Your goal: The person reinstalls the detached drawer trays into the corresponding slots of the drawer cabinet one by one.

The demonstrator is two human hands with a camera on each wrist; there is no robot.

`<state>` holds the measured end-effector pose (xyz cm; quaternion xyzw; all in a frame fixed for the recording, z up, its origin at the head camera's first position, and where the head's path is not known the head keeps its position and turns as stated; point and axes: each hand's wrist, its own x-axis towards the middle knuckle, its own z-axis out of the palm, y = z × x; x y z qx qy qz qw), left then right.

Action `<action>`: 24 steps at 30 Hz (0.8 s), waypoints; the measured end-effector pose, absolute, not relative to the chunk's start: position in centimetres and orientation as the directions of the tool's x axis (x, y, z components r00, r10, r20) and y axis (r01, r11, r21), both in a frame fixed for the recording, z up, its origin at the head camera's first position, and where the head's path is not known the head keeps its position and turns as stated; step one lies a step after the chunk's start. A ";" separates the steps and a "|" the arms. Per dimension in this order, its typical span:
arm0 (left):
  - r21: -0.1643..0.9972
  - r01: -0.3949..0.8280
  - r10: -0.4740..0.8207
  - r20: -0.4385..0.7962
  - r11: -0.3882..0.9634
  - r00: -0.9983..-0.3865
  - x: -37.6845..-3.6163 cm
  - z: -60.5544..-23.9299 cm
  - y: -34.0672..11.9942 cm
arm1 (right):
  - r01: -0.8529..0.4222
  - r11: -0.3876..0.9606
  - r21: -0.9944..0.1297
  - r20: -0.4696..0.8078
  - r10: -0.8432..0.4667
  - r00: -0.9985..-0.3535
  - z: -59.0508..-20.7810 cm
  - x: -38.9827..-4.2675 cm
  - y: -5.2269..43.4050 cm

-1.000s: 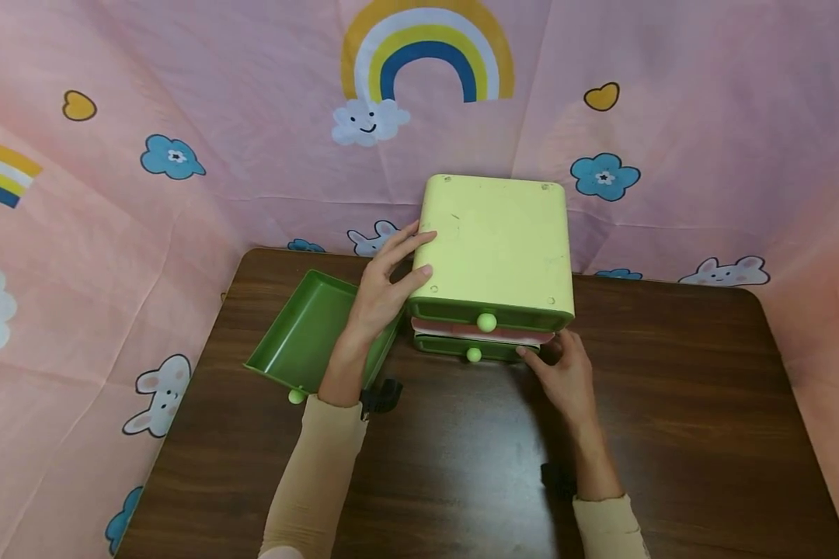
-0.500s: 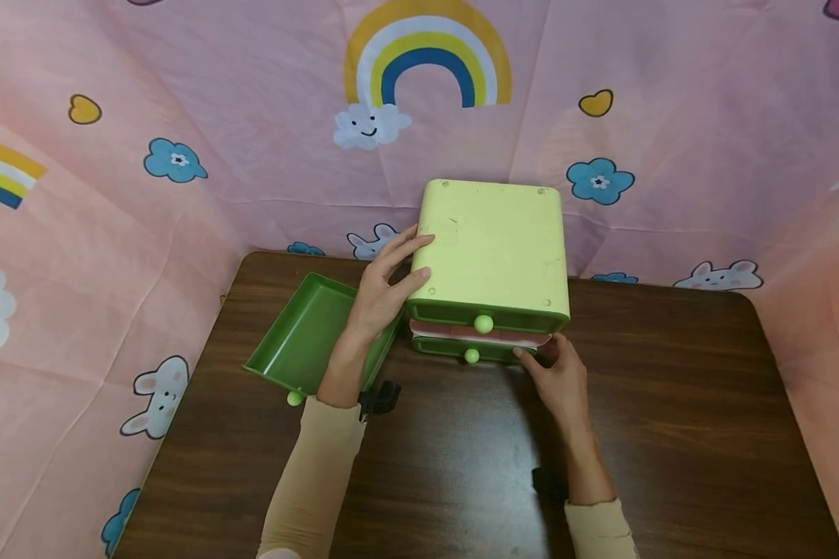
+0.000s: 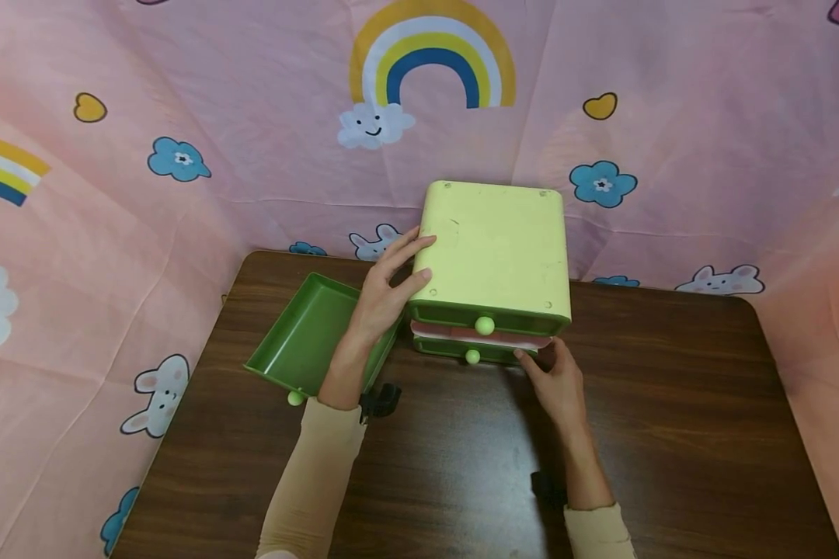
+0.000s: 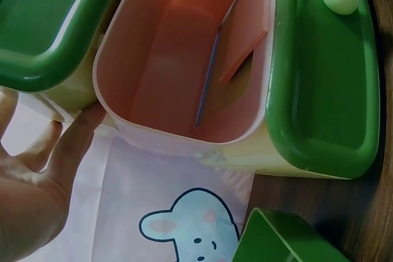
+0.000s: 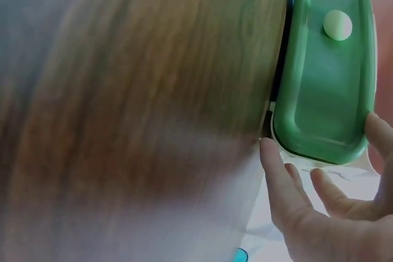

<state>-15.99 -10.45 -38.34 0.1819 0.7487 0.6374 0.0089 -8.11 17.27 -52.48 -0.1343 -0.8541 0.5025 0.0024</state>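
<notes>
A pale yellow-green drawer cabinet (image 3: 496,248) stands at the back of the brown table (image 3: 671,404). It shows a green top drawer (image 3: 461,317) and a green bottom drawer (image 3: 447,349), each with a round knob, and a pink middle compartment (image 3: 510,336) between them. My left hand (image 3: 419,260) rests with straight fingers against the cabinet's left side. In the left wrist view my left hand (image 4: 37,170) touches the rim of the pink compartment (image 4: 184,59). My right hand (image 3: 541,357) touches the lower right front corner. In the right wrist view its fingers (image 5: 276,176) spread around the end of the bottom drawer (image 5: 322,78).
A loose green drawer (image 3: 308,334) with a pale knob lies on the table left of the cabinet, under my left forearm. A pink printed cloth (image 3: 182,194) rises behind and at both sides of the table. Bare tabletop lies in front and to the right.
My right hand has edged slightly left and in toward the cabinet's lower right corner. My left hand and the cabinet have stayed where they were.
</notes>
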 end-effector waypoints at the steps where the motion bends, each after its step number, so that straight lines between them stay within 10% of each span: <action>1: 0.958 0.259 0.286 0.216 0.123 -0.934 -16.0 -38.4 -10.5 | 0.226 0.459 -0.859 -0.131 0.229 -0.964 -52.5 -8.1 17.3; 24: 0.954 0.137 0.334 0.041 0.268 -0.942 -15.6 -38.3 -13.9 | -0.105 0.116 -0.988 0.111 0.046 -0.993 -46.8 -7.9 20.2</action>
